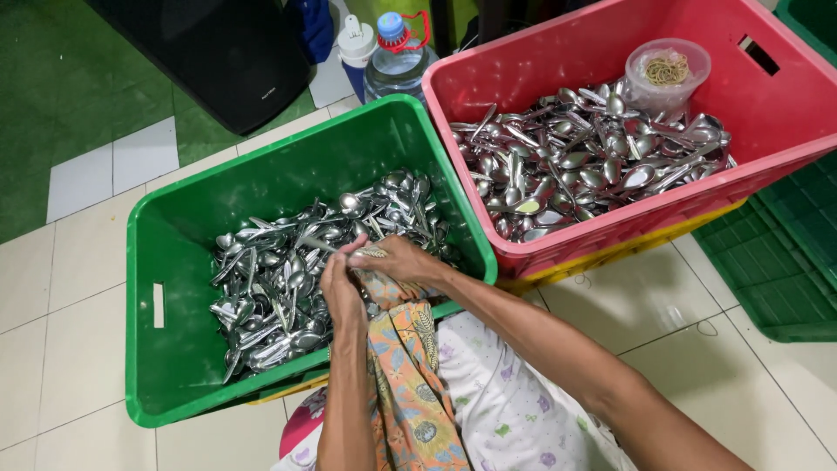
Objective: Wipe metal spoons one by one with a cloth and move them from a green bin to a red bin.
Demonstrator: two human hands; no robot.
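My left hand (340,292) and my right hand (397,259) meet over the near edge of a green crate (170,262) heaped with metal spoons (279,279). Both hands grip a patterned orange cloth (410,375) that hangs down over my lap. The right hand's fingers pinch the cloth around something small and shiny, likely a spoon; most of it is hidden. A red crate (523,61) to the right holds another pile of metal spoons (584,161).
A clear plastic tub of rubber bands (667,74) sits in the red crate's far corner. A water bottle (397,52) and a white-capped bottle (356,48) stand behind the crates. A dark green crate (785,253) lies at right, a black object (218,52) at the back.
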